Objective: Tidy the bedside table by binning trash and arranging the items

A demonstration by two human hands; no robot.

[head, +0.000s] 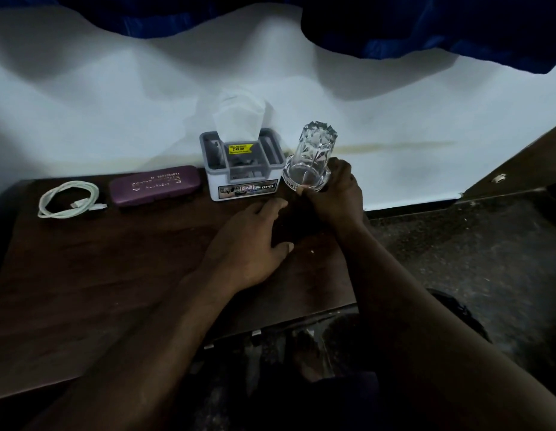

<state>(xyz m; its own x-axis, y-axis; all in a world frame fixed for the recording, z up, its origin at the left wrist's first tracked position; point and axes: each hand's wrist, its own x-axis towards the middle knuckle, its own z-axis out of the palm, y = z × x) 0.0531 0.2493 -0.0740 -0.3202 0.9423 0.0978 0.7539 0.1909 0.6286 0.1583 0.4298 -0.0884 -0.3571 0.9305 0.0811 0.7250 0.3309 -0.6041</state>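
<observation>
the clear glass (312, 154) is at the back right corner of the bedside table (99, 275), just beside the right wall of the grey and white organiser box (242, 178). its long axis stands nearly upright, the top leaning a little to the right and away from the person. the thick faceted end is up and the wide rim is down, so it looks inverted.

the right hand (335, 194) grasps the glass at its lower end, fingers curled round the rim from the right and front. the hand hides the underside, so whether the rim rests on the table or is just above it cannot be told.

the left hand (255, 244) lies released on the wood, fingers spread and straight. it is nearer the front edge, to the left of the glass and apart from it, holding nothing.

along the back edge, from the left corner, lie a coiled white cable (68, 199), a purple case (154, 185), and the box with a tissue (239, 119) standing up out of it. the glass closes that row at the right end.

as a judgement, the move ahead is seating the glass in the narrow spot between the box and the table's right edge. the right hand already has it; the left is free to steady the box.
</observation>
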